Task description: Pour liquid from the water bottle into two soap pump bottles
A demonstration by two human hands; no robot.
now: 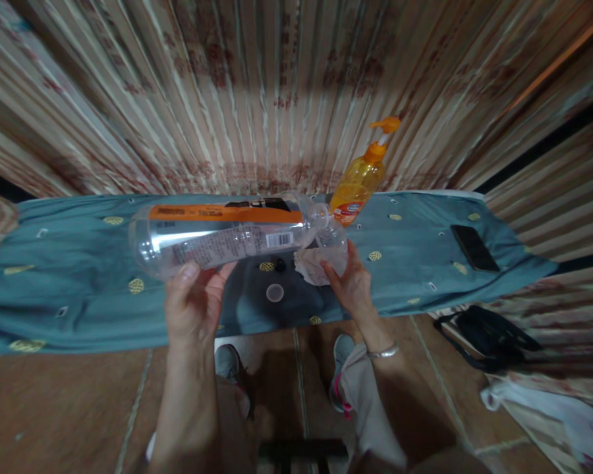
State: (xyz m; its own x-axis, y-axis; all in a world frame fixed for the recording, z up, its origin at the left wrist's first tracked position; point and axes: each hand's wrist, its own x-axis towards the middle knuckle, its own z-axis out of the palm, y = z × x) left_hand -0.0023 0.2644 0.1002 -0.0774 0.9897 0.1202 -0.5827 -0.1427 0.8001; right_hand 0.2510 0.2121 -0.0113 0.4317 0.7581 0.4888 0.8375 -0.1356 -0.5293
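A large clear plastic bottle (pixel 227 240) with an orange and silver label lies sideways in the air above the table, its neck toward the right. My left hand (pixel 195 296) grips it from below, near its base end. My right hand (pixel 348 280) is closed around a clear plastic cup (pixel 333 240), whose mouth is at the bottle's neck; I cannot tell whether they touch. A crumpled whitish tissue (pixel 312 265) shows beside my right fingers, perhaps under or behind the cup. On the cloth between my hands are a small round clear lid (pixel 275 293) and a small black object (pixel 279 264).
A yellow pump bottle (pixel 358 184) with an orange top stands at the table's back. A black phone (pixel 474 248) lies at the right on the teal tablecloth (pixel 93 283). Pleated curtains (pixel 277 99) hang behind. On the floor at right are a black bag (pixel 489 336) and a white bag (pixel 548 408).
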